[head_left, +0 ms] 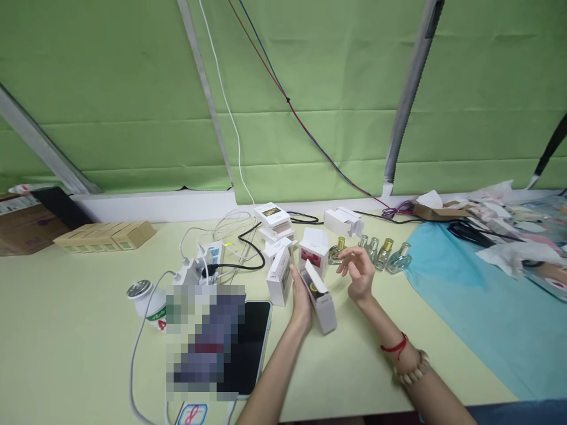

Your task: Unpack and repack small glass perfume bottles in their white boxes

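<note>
My left hand grips a small white box by its left side, tilted above the table. The box's end flap is raised, and a gold cap shows inside. To the right, my right hand is held up with its fingers apart and nothing in it. Just behind its fingertips stands a glass perfume bottle with a gold cap. Several more perfume bottles stand to the right of it. A white box with a red picture and another white box stand close behind my left hand.
White boxes are stacked at the back, near an open white box. A power strip, cables, a white jar and a dark tablet lie left. Blue sheeting and clutter cover the right; brown boxes sit far left.
</note>
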`<action>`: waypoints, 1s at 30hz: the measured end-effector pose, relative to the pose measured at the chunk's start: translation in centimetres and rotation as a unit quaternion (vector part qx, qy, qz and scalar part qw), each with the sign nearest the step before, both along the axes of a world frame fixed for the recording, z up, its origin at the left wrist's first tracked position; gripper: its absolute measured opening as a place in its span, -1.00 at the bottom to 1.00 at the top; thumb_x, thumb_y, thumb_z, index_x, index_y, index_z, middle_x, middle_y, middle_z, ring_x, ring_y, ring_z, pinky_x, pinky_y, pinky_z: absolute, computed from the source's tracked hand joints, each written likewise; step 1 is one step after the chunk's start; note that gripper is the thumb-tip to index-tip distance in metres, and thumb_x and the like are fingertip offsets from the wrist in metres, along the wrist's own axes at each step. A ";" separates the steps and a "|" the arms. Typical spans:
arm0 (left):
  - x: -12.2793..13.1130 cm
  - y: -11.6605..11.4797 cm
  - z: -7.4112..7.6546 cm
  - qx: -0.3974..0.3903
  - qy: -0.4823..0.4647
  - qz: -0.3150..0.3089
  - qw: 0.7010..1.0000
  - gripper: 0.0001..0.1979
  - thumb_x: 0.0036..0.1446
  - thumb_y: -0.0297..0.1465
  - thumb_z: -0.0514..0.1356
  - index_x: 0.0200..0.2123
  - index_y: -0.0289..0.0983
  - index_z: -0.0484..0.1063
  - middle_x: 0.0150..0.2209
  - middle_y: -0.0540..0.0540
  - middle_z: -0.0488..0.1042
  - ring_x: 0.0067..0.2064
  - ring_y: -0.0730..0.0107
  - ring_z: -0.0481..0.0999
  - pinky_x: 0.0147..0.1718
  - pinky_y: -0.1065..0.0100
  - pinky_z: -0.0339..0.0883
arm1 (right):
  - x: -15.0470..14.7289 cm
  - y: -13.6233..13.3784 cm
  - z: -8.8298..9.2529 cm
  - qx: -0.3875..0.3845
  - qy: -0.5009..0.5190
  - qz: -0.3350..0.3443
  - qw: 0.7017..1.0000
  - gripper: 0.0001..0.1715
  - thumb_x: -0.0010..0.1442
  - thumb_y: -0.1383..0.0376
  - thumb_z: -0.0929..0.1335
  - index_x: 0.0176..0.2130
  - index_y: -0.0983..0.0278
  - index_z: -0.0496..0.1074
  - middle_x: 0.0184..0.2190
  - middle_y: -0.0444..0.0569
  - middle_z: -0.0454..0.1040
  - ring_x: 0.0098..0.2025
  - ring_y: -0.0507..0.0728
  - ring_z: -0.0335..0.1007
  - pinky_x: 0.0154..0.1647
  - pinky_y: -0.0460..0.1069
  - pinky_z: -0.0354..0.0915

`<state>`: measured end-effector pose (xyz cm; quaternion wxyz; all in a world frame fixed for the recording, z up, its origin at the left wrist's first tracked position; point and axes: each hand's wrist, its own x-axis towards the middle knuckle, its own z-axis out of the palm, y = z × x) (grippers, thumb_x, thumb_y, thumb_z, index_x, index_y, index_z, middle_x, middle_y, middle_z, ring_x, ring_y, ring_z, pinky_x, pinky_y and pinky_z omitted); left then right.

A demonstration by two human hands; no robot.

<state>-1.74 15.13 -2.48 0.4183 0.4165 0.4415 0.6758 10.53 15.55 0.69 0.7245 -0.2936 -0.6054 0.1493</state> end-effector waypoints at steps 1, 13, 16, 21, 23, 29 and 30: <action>0.0 -0.2 0.2 -0.033 -0.004 0.004 0.999 -0.36 0.06 0.11 -0.13 -0.29 -0.29 0.47 -0.46 -0.16 0.47 -0.39 0.41 0.46 -0.42 0.41 0.35 | 0.0 -0.1 0.1 0.036 -0.018 -0.012 0.999 -0.83 0.16 0.28 0.20 -0.28 0.35 0.25 -0.34 -0.04 0.30 -0.54 -0.10 0.27 -0.61 -0.17 0.20; -0.1 -1.2 1.3 0.042 0.124 0.038 0.991 -0.54 0.03 -0.05 0.11 -0.16 -0.26 0.15 -0.16 -0.11 0.29 -0.10 0.49 0.33 -0.07 0.44 0.25 | -0.1 -0.1 0.3 0.107 -0.289 -0.157 0.938 -0.79 0.06 0.38 0.31 -0.24 0.28 0.43 -0.18 0.00 0.33 -0.19 -0.03 0.34 -0.35 -0.18 0.30; 0.1 -1.3 0.8 0.070 0.153 0.035 0.985 -0.59 0.09 -0.14 0.10 -0.10 -0.26 0.12 -0.08 -0.16 0.28 -0.03 0.48 0.32 -0.02 0.39 0.23 | -0.2 0.0 0.2 0.081 -0.287 -0.156 0.942 -0.74 0.08 0.35 0.32 -0.17 0.27 0.42 -0.19 0.00 0.35 -0.15 -0.02 0.34 -0.23 -0.15 0.34; 0.0 -1.0 0.4 0.127 0.194 0.087 0.969 -0.66 0.15 -0.23 0.03 -0.04 -0.25 0.18 -0.03 -0.19 0.30 0.00 0.46 0.32 0.03 0.32 0.21 | -0.3 0.1 0.2 0.071 -0.269 -0.142 0.950 -0.89 0.07 0.34 0.34 -0.33 0.29 0.45 -0.19 -0.01 0.35 -0.16 -0.03 0.35 -0.20 -0.15 0.34; -0.3 -1.0 0.6 0.131 0.207 0.089 0.966 -0.69 0.16 -0.24 0.03 -0.07 -0.25 0.24 -0.07 -0.17 0.32 -0.01 0.45 0.33 0.03 0.32 0.21 | -0.4 0.1 0.1 0.065 -0.254 -0.133 0.956 -0.91 0.07 0.35 0.34 -0.43 0.31 0.45 -0.22 -0.01 0.35 -0.19 -0.03 0.35 -0.26 -0.16 0.33; -0.4 -1.2 0.8 0.124 0.206 0.080 0.967 -0.74 0.14 -0.25 0.06 -0.14 -0.25 0.31 -0.09 -0.16 0.34 0.00 0.43 0.34 0.03 0.33 0.21 | -0.3 0.3 -0.2 0.026 -0.208 -0.094 0.973 -0.80 0.14 0.35 0.27 -0.43 0.34 0.46 -0.25 0.04 0.36 -0.22 -0.01 0.35 -0.26 -0.12 0.35; -0.4 -1.2 0.7 0.123 0.196 0.084 0.969 -0.74 0.14 -0.25 0.07 -0.15 -0.26 0.30 -0.08 -0.16 0.35 0.01 0.43 0.34 0.04 0.33 0.21 | -0.2 0.3 -0.2 0.025 -0.193 -0.090 0.977 -0.79 0.16 0.36 0.26 -0.39 0.35 0.46 -0.26 0.05 0.36 -0.21 -0.01 0.35 -0.31 -0.14 0.35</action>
